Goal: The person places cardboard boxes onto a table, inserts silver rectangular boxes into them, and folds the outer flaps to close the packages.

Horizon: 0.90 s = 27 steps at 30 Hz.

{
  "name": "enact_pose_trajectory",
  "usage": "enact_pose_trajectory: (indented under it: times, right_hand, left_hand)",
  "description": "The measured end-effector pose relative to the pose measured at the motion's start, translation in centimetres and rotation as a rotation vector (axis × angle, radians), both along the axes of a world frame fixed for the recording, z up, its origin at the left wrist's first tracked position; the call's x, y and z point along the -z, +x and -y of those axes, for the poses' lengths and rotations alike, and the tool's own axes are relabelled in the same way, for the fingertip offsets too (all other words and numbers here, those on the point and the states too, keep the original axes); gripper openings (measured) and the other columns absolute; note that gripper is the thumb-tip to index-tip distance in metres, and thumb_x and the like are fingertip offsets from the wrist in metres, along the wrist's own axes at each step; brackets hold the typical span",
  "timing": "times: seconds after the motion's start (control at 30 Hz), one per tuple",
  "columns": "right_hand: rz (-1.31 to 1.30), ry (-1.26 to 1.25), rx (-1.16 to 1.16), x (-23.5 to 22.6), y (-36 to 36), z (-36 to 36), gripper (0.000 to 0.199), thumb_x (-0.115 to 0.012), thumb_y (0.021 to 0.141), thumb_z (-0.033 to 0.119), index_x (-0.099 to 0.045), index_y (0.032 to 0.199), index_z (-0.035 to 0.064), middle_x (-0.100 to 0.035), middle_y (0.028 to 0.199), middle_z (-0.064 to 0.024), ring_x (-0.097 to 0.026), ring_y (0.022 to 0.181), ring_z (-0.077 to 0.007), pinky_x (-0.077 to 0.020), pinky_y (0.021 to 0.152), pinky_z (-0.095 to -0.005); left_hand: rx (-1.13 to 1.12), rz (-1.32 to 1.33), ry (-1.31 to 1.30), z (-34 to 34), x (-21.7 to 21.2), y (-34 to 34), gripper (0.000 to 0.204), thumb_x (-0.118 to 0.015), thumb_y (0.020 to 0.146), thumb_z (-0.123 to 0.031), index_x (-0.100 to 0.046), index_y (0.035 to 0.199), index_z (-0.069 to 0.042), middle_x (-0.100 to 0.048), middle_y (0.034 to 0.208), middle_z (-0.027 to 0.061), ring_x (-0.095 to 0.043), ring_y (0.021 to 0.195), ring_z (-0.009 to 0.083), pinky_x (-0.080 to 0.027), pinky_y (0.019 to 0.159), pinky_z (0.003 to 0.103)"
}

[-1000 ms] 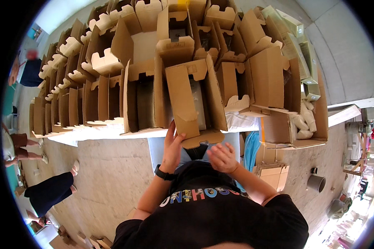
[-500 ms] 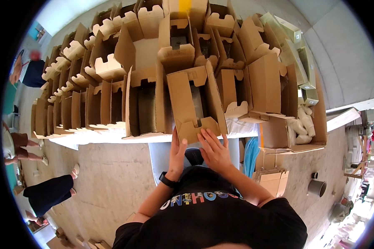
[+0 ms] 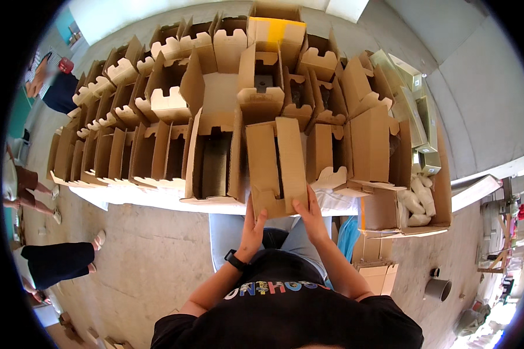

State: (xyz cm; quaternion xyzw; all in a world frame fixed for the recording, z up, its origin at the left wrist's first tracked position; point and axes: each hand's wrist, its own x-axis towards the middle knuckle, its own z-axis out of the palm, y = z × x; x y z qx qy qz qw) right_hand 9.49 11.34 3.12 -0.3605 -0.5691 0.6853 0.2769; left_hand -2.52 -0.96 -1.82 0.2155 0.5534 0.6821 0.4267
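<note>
A brown cardboard box (image 3: 265, 160) stands in front of me at the near edge of the table. Its two long top flaps are folded inward, leaving a narrow dark slit between them. My left hand (image 3: 252, 230) grips the near left corner, thumb on the near end and the other fingers along the side. At the near right corner, my right hand (image 3: 312, 220) holds the box the same way, its thumb against the flap edge. To the left is an open, taller carton (image 3: 237, 154) with a dark interior.
Rows of open cardboard boxes (image 3: 169, 102) crowd the white-covered table. At the right, a large carton (image 3: 381, 215) holds white wrapped pieces (image 3: 423, 195) beside pale green boxes (image 3: 428, 125). Other people stand at the left. A grey bucket (image 3: 438, 289) is on the floor.
The long side flaps of the box have come down over its top, covering the wide opening. My hands have moved apart, from the near end flap to the two near corners.
</note>
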Motion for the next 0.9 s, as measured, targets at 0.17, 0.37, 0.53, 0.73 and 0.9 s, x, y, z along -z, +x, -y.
enact_pose_trajectory:
  times: [0.17, 0.37, 0.53, 0.73, 0.9]
  right_hand:
    - [0.108, 0.192, 0.005, -0.8, 1.9, 2.0, 0.077, -0.070, 0.084, 0.016, -0.026, 0.146, 0.0010, -0.038, 0.142, -0.0126, -0.035, 0.131, -0.0203, -0.0261, 0.110, -0.0329]
    - [-0.153, 0.344, 0.107, -2.5, 5.9, 5.3, 0.083, -0.067, 0.085, 0.019, -0.013, 0.145, 0.0031, -0.031, 0.140, -0.0136, -0.032, 0.129, -0.0237, -0.0271, 0.107, -0.0412]
    - [-0.366, 0.493, 0.154, -6.7, 0.7, 2.1, 0.089, -0.067, 0.084, 0.031, -0.009, 0.145, 0.0022, -0.026, 0.142, -0.0142, -0.028, 0.131, -0.0238, -0.0234, 0.108, -0.0425]
    - [-0.515, 0.588, -0.034, -13.5, -13.1, -4.8, 0.067, -0.056, 0.091, 0.010, -0.021, 0.147, 0.0035, -0.031, 0.144, -0.0087, -0.029, 0.134, -0.0189, -0.0210, 0.112, -0.0351]
    - [-0.370, 0.518, -0.195, -16.3, -21.7, -8.9, 0.072, -0.059, 0.095, 0.026, -0.017, 0.149, 0.0027, -0.031, 0.146, -0.0114, -0.033, 0.133, -0.0209, -0.0277, 0.110, -0.0343]
  left_hand:
    - [0.096, -0.186, 0.017, 1.6, -2.4, 0.8, 0.071, -0.050, 0.095, -0.012, -0.006, 0.150, 0.004, -0.014, 0.156, 0.0194, -0.015, 0.144, 0.0274, -0.014, 0.116, 0.036]
    - [0.206, -0.700, 0.282, 3.1, -8.7, 0.2, 0.090, -0.062, 0.083, -0.008, -0.002, 0.149, 0.004, 0.002, 0.156, 0.0261, 0.005, 0.145, 0.0411, -0.006, 0.117, 0.047]
    - [0.096, -0.997, 0.311, 1.7, -17.0, -3.6, 0.090, -0.064, 0.083, -0.011, -0.004, 0.149, 0.006, 0.002, 0.155, 0.0302, -0.001, 0.144, 0.0466, -0.012, 0.115, 0.052]
    - [-0.206, -1.327, 0.150, -3.1, -22.4, -12.5, 0.075, -0.053, 0.092, -0.006, -0.005, 0.148, 0.005, -0.012, 0.152, 0.0315, -0.020, 0.141, 0.0442, -0.024, 0.113, 0.043]
    - [-0.340, -1.285, 0.072, -8.9, -19.4, -21.9, 0.066, -0.047, 0.096, -0.012, -0.007, 0.144, 0.010, -0.036, 0.132, 0.0413, -0.049, 0.114, 0.0516, -0.046, 0.093, 0.048]
